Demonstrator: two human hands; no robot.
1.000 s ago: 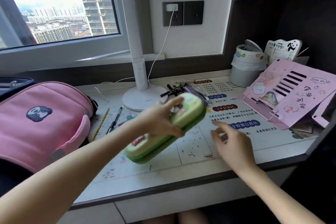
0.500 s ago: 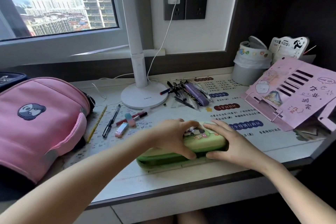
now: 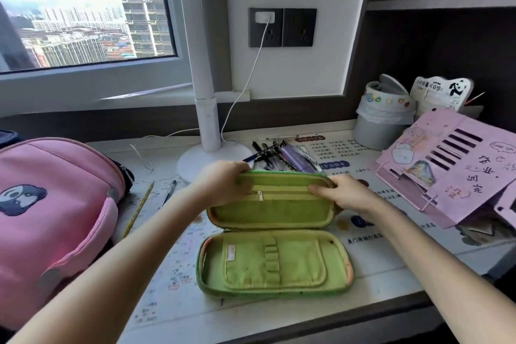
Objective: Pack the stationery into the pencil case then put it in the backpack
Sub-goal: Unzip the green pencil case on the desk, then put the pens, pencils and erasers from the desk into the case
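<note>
Pencil case [image 3: 275, 262] lay unzipped at frame centre, both halves empty as far as I could see. My left hand [image 3: 223, 184] and right hand [image 3: 346, 194] each curled over its raised lid's top rim, clamped on it. Nothing packed yet: pens [image 3: 282, 155] heaped just behind, pencil [image 3: 138, 208] to the left, pink backpack [image 3: 55, 218] at far left, not yet used. Printed desk [image 3: 391, 265] surface; lamp [image 3: 206, 120] upper centre, window [image 3: 83, 8] upper left.

A white lamp [image 3: 208, 126] stands at the back edge of the desk [image 3: 117, 149]. A grey bin [image 3: 377, 134] sits in its back right corner. A pink bookstand [image 3: 452, 176] is propped near its right edge.
</note>
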